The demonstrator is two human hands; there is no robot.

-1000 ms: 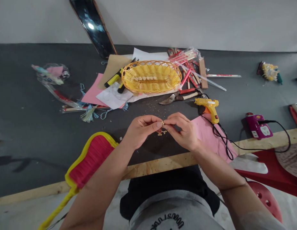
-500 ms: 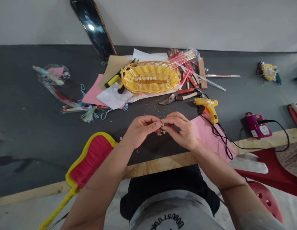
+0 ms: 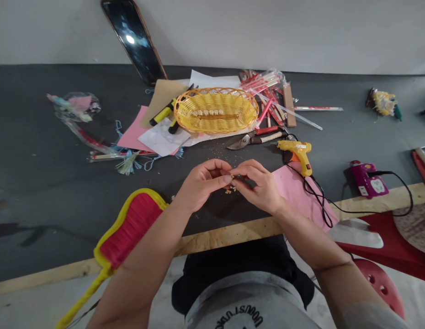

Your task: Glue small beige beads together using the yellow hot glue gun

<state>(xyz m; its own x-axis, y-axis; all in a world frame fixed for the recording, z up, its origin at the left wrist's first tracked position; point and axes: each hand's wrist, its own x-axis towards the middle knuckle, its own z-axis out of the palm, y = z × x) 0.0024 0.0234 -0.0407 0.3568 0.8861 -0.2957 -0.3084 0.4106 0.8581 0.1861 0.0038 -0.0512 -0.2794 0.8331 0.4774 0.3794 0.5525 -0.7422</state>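
Note:
My left hand (image 3: 209, 184) and my right hand (image 3: 255, 185) meet above the dark tabletop, thumbs and fingertips pinched together. Between them is a small beige piece (image 3: 232, 177), mostly hidden by the fingers; its kind is too small to make out. Just below the fingertips lie several little beige bits (image 3: 230, 189). Beyond my hands stands a yellow woven basket (image 3: 215, 125) with a row of small pale clustered pieces (image 3: 208, 112) in it. Pruning shears (image 3: 247, 140) lie between the basket and my right hand.
A yellow glue gun (image 3: 298, 153) rests by pink paper (image 3: 296, 194), its cord running to a purple power adapter (image 3: 369, 180). Left are a red fan with yellow trim (image 3: 130, 228), tassels (image 3: 128, 163) and papers (image 3: 164, 137). Wrapped chopsticks (image 3: 267, 87) and a phone (image 3: 133, 41) are at the back.
My left fingers have lifted and bent slightly at the knuckles, with the thumb still at the small piece. My right hand has barely moved.

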